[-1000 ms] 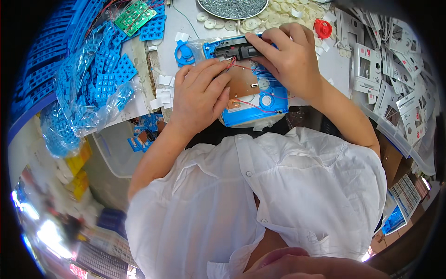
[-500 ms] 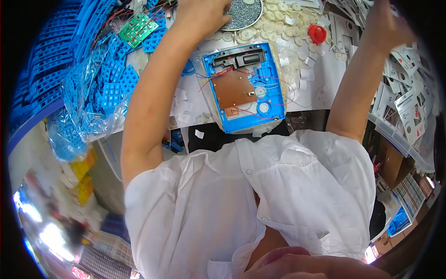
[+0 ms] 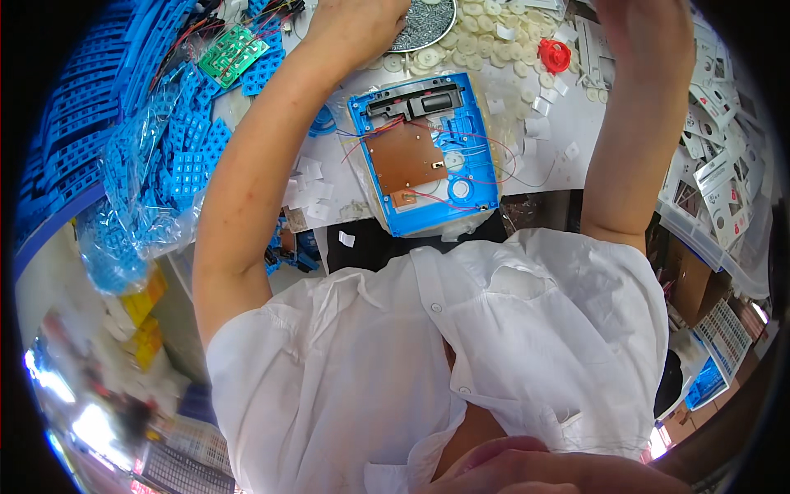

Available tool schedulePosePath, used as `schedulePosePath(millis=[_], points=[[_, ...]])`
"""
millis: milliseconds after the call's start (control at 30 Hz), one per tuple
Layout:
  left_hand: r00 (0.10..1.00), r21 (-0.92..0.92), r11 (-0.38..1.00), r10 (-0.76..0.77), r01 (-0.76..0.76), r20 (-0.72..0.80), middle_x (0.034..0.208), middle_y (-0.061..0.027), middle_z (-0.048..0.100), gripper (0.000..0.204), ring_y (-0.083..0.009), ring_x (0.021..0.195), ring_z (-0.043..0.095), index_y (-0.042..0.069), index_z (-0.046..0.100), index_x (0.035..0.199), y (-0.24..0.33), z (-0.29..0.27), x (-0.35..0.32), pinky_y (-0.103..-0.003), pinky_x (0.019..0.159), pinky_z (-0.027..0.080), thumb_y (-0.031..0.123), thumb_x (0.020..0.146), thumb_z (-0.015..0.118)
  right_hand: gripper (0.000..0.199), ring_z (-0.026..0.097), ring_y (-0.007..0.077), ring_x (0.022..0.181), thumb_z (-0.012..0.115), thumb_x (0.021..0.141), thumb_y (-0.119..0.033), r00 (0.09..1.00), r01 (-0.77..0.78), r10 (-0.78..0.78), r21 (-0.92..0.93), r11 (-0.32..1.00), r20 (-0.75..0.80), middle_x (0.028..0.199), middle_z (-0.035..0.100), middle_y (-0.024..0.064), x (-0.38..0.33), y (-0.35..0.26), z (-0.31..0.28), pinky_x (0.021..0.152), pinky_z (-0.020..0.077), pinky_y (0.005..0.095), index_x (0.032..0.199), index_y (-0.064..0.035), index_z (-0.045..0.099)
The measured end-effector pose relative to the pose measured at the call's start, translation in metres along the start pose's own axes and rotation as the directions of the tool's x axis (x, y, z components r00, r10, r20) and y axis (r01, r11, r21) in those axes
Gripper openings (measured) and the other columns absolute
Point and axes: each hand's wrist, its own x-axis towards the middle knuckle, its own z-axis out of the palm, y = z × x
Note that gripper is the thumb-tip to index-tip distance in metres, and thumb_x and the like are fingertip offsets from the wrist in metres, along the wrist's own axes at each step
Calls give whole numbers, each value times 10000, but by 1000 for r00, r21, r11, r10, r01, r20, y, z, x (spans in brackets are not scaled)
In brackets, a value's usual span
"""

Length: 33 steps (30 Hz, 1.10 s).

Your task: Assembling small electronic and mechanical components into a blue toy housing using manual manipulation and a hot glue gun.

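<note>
My left hand (image 3: 358, 26) is at the top edge, fingers curled at the left side of a round dish of small metal screws (image 3: 429, 23). Whatever its fingertips pinch is hidden. My right hand (image 3: 646, 29) reaches to the top edge on the right, near some white plastic panels; it is blurred and partly cut off, so its fingers do not show clearly. Between my arms lies an open blue plastic housing (image 3: 485, 193), holding a brown circuit board (image 3: 403, 160), a black strip-shaped part (image 3: 424, 102) and loose red and blue wires. Neither hand touches the housing.
Cream plastic discs (image 3: 477, 41) spread beside the dish, with a red ring-shaped part (image 3: 554, 56) to their right. Blue keypad pieces (image 3: 191, 173) and a green circuit board (image 3: 234, 56) are heaped at left. White printed panels (image 3: 716, 177) fill a clear bin at right.
My right hand has moved left and toward the top edge. My left hand stays by the screw dish. The view has shifted slightly; the housing lies as before.
</note>
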Motion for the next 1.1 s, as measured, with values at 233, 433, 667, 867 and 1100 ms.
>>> schedulePosePath(millis=[233, 433, 667, 867, 1100], points=[[984, 32, 988, -153, 151, 90, 913, -114, 696, 248, -304, 957, 660, 95, 724, 829, -3, 7, 1, -547, 898, 398, 276, 942, 597, 627, 632, 174, 677, 687, 836, -35, 998, -32, 21, 232, 972, 51, 782, 626, 96, -44, 22, 22, 629, 529, 296, 1375, 111, 401], [996, -85, 994, -61, 66, 58, 871, -99, 706, 219, -300, 920, 667, 98, 736, 844, 8, -27, -4, -548, 905, 395, 270, 927, 629, 619, 619, 175, 661, 693, 832, -21, 998, -55, 53, 266, 963, 15, 773, 617, 106, -49, 20, 29, 633, 529, 297, 1362, 104, 398], [994, -10, 994, -106, 106, -34, 860, -108, 707, 260, -296, 903, 668, 94, 729, 811, -2, -2, -1, -540, 920, 383, 313, 925, 651, 477, 587, 136, 627, 663, 853, 5, 1000, 11, -11, 233, 972, 2, 769, 607, 85, -57, 41, 27, 586, 496, 272, 1272, 80, 448], [992, -19, 991, -130, 130, 4, 854, -113, 703, 267, -304, 901, 665, 90, 721, 805, 5, -4, 3, -540, 916, 381, 321, 921, 653, 299, 556, 95, 587, 683, 863, 14, 968, -221, 221, 10, 975, -118, 745, 589, 45, -85, 102, 24, 539, 462, 248, 1113, -10, 521], [998, -296, 955, -41, 28, -38, 920, -94, 690, 169, -293, 958, 650, 97, 713, 863, 25, -29, -4, -515, 902, 380, 264, 842, 727, 295, 544, 116, 553, 666, 867, 7, 981, -184, 189, 119, 976, -33, 694, 568, 51, -76, 98, 22, 517, 456, 269, 1102, -30, 492]])
